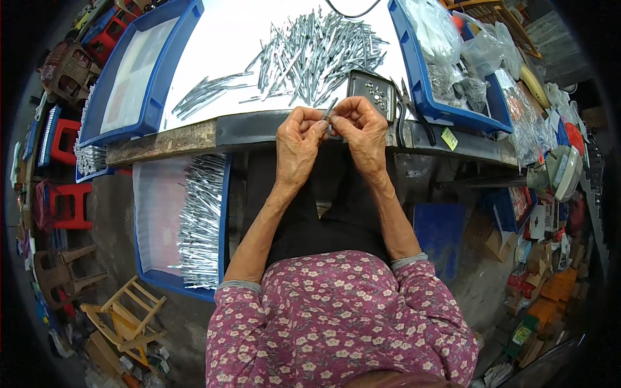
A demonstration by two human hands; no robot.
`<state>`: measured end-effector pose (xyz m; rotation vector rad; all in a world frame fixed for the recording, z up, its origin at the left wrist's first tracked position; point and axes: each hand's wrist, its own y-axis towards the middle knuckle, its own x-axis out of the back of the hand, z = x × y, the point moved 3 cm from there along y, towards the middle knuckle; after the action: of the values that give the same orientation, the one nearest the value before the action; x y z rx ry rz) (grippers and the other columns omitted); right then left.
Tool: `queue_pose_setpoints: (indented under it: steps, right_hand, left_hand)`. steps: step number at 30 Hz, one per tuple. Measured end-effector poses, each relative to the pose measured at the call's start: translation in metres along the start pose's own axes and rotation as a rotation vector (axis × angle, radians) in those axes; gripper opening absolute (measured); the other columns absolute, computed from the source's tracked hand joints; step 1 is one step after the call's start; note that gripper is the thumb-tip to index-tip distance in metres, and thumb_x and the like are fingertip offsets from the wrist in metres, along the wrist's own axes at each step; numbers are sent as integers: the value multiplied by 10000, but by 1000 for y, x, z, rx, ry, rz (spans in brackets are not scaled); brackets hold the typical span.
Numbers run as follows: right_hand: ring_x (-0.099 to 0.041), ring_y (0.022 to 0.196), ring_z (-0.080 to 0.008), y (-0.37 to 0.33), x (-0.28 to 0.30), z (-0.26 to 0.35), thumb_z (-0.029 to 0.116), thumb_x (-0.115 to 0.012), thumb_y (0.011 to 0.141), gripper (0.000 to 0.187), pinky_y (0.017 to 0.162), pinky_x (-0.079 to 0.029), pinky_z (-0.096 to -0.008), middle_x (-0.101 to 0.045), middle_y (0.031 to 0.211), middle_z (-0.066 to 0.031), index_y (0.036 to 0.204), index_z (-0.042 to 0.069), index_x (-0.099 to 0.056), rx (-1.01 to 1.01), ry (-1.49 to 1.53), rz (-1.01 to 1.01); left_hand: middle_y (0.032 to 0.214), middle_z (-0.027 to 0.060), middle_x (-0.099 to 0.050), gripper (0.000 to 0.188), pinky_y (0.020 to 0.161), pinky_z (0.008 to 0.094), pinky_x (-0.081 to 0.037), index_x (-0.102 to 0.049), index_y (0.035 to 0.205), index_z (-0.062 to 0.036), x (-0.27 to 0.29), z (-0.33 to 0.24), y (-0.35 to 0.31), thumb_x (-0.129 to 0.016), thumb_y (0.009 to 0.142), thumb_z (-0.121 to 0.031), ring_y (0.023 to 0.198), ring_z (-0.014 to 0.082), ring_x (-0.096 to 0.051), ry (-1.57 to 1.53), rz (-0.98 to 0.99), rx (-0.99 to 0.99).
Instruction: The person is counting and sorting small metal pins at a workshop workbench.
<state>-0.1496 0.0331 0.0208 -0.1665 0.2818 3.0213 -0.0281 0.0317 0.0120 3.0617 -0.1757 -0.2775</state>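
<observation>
Both hands meet just above the front edge of the table (249, 129). A slim silver metal rod (332, 107) is pinched between them, its upper end sticking out past the fingertips. My left hand (299, 143) grips it between thumb and bent fingers, while my right hand (363, 137) closes on it from the other side. Beyond them lies a big heap of similar metal rods (317, 52) on the white surface. A smaller bunch of rods (208, 96) lies left of it. Close by my right hand is a dark tray (353, 83) holding small metal pieces.
Dark-handled pliers (424, 121) lie at the table's edge on the right. A blue bin (414, 71) with plastic bags stands beyond them. Another blue bin (169, 55) stands on the left. Below the table, a blue crate (226, 226) holds many rods.
</observation>
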Motion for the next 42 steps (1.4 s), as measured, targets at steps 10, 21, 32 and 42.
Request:
queue_pose_setpoints:
  steps: [10,21,32,42]
  right_hand:
    - [-538,614,-60,0,2,-4,-27,-576,764,86,556,-451,-180,-559,727,-20,835,-4,-535,18,-66,-39]
    - [-537,608,-55,-2,1,-8,-37,-580,763,102,545,-446,-175,-552,721,-19,830,6,-517,59,-68,-64]
    - [-516,614,-47,-3,1,-13,-36,-565,774,105,547,-423,-168,-543,731,-17,828,20,-494,42,50,-46]
    - [-499,603,-40,-2,-2,-12,-37,-563,774,99,544,-412,-167,-541,722,-16,820,13,-491,55,59,-54]
  left_hand:
    - [715,34,-566,36,582,183,-434,-517,846,21,-1,-3,-1,-521,828,-9,639,58,-524,3,-19,-9]
    - [694,30,-562,25,561,180,-435,-514,838,18,-1,5,-3,-528,820,7,624,58,-530,-8,-47,-36]
    - [634,25,-559,41,500,184,-413,-518,819,19,1,9,1,-548,811,-7,564,55,-522,116,-36,-138]
    - [616,41,-536,90,371,136,-264,-502,848,16,3,14,0,-568,818,-38,444,10,-383,-381,33,131]
